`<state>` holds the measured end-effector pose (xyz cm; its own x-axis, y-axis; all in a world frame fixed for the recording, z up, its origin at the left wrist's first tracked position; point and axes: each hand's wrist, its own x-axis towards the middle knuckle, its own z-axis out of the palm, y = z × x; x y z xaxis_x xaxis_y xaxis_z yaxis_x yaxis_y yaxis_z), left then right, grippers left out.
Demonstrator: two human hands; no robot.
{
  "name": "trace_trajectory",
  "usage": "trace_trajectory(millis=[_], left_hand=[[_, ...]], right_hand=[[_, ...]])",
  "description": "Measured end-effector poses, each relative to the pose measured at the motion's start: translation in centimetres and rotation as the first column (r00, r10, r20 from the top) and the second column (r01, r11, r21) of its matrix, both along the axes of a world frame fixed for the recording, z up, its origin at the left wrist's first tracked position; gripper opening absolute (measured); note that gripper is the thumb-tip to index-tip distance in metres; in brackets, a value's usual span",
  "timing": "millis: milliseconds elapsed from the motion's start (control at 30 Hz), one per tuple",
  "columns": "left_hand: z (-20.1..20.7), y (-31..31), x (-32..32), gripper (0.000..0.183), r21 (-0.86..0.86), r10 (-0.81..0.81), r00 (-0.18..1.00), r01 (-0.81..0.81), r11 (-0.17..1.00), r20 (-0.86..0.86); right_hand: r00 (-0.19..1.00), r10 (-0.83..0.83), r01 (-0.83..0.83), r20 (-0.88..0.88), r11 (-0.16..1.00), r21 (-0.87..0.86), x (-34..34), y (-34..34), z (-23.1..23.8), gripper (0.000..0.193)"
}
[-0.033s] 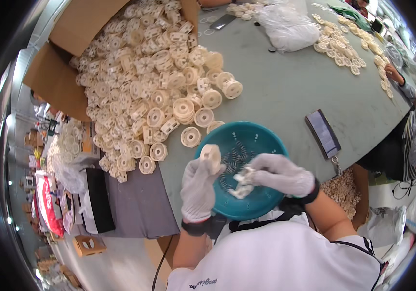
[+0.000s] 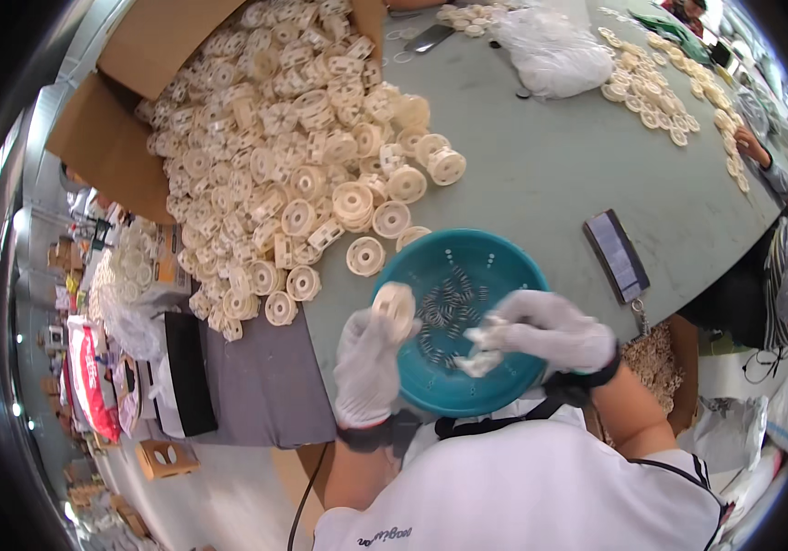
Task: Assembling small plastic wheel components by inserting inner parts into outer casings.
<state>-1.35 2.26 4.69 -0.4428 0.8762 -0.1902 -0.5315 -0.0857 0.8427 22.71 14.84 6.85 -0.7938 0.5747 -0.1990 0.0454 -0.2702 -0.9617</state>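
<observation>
In my gloved left hand [image 2: 363,372], closed and raised at the left rim of the teal bowl [image 2: 495,246], is a cream round plastic wheel [image 2: 395,308]. Small dark coil springs [image 2: 449,308] lie loose in the bottom of the bowl. My gloved right hand [image 2: 550,331] hangs over the bowl's right side, fingers pinched together. Whitish, blurred shapes at its fingertips hide what it holds, if anything. The two hands are apart, with the springs visible between them.
A big heap of cream wheels [image 2: 265,174] spills from a cardboard box [image 2: 105,151] at the left. A phone [image 2: 616,255] lies right of the bowl. Farther off are a clear plastic bag [image 2: 554,53] and flat cream rings [image 2: 651,96]; another person's hand [image 2: 752,147] is at the right edge.
My hands have drawn slightly apart: the left, with the wheel, moved a little left and down, the right a little right. The whole view has shifted slightly.
</observation>
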Motion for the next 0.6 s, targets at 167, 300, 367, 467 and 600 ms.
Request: trace_trajectory(millis=[167, 300, 367, 467, 600], left_hand=[[-0.8, -17.2, -7.4, 0.036, -0.444, -0.268, 0.952, 0.18, 0.878, -0.145], [2.7, -19.4, -6.4, 0.057, -0.924, -0.841, 0.51, -0.381, -0.032, -0.181], [3.3, -16.6, -5.3, 0.051, -0.801, -0.657, 0.527, -0.562, 0.206, -0.539], [1.8, -9.9, -5.0, 0.035, -0.5, -0.245, 0.5, -0.476, 0.723, -0.831], [-0.1, 0.6, -6.8, 0.029, -0.341, -0.241, 0.33, -0.288, 0.895, -0.913]], right_hand=[[0.881, 0.095, -0.11, 0.463, 0.994, 0.007, 14.4, 2.5, 0.1, 0.017], [0.404, 0.064, -0.214, 0.912, 0.976, 0.026, 22.0, -1.0, -1.8, 0.024], [0.008, -0.062, -0.528, 0.998, 0.847, 0.057, 21.2, -0.7, -3.3, 0.03], [0.493, -0.074, -0.424, 0.867, 0.85, 0.313, 15.5, 0.9, -2.0, 0.036], [0.792, 0.12, -0.421, 0.598, 0.817, 0.394, 4.6, 0.9, 4.5, 0.036]])
